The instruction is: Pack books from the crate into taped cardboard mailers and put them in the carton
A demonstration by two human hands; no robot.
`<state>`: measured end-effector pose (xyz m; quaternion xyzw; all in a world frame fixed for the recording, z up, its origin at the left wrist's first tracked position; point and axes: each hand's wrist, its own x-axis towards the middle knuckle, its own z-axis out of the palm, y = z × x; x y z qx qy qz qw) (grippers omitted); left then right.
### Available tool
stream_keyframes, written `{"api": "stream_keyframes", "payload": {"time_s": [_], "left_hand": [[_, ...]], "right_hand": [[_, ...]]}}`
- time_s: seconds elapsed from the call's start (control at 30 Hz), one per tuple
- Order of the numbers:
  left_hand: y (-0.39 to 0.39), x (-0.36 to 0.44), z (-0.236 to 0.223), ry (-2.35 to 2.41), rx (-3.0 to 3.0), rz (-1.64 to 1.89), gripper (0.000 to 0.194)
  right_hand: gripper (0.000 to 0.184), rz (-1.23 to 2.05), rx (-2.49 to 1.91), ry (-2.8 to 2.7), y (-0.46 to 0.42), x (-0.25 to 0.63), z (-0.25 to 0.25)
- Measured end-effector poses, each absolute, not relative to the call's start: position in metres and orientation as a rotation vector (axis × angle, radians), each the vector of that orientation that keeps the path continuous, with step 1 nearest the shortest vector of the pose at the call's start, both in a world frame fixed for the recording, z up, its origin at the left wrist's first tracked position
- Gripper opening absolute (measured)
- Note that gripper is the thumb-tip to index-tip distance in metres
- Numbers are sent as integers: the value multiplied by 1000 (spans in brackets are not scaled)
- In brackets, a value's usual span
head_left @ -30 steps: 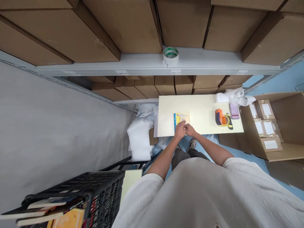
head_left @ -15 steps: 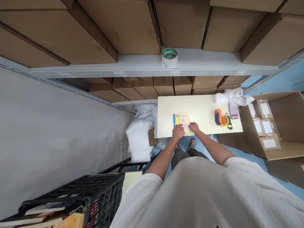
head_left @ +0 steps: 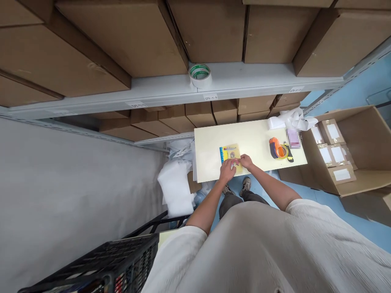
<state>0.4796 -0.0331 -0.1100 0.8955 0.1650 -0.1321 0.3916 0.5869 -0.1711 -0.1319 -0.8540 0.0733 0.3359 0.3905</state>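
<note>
A small yellow picture book (head_left: 231,150) with a blue left edge lies on the pale table (head_left: 250,138) near its front. A figure is printed on its right part. My left hand (head_left: 227,169) rests on the book's lower half, fingers laid over the cover and thumb apart. At the book's right edge, my right hand (head_left: 245,161) has its fingers closed in a pinch on the book's lower right side. Its fingertips come close to those of my left hand. What exactly lies between the right fingertips is too small to make out.
On the table's right are an orange tape dispenser (head_left: 275,147), a phone-like purple item (head_left: 293,138) and white wrapping (head_left: 296,119). A large carton (head_left: 360,154) with labelled boxes stands right. Foam sheets (head_left: 175,189) and a black crate (head_left: 128,260) are left. A tape roll (head_left: 200,76) sits on the shelf.
The view has turned and tilted slightly. My right hand has shifted a little left over the book, nearer my left hand. The book stays on the table.
</note>
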Motion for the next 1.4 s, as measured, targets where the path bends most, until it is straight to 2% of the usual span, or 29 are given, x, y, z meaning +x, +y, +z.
{"api": "stream_keyframes", "payload": {"time_s": [0.27, 0.5, 0.63, 0.73, 0.83, 0.97, 1.07, 1.13, 1.23, 1.4], "left_hand": [[-76, 530, -99, 374, 2242, -461, 57], [-96, 538, -88, 441, 1988, -416, 33], [-87, 533, -78, 543, 1885, -367, 42], [-73, 528, -73, 592, 1881, -339, 51], [-51, 519, -75, 602, 1876, -300, 47], [-15, 505, -86, 644, 1912, -227, 28], [10, 498, -96, 719, 1960, -244, 26], [23, 495, -102, 737, 1930, -290, 25], [38, 492, -113, 756, 1838, -357, 28], [60, 482, -130, 840, 1841, -401, 53]], "right_hand": [[21, 769, -2166, 265, -226, 625, -108], [24, 709, -2209, 174, -237, 629, -90], [44, 669, -2186, 108, -218, 621, -81], [51, 701, -2052, 134, -196, 613, -75], [56, 777, -1841, 198, -173, 603, -72], [41, 844, -1760, 158, -153, 589, -77], [22, 782, -1981, 111, -151, 580, -85], [22, 756, -2139, 148, -153, 574, -92], [35, 828, -2205, 237, -153, 566, -99], [46, 858, -2196, 270, -146, 552, -106]]}}
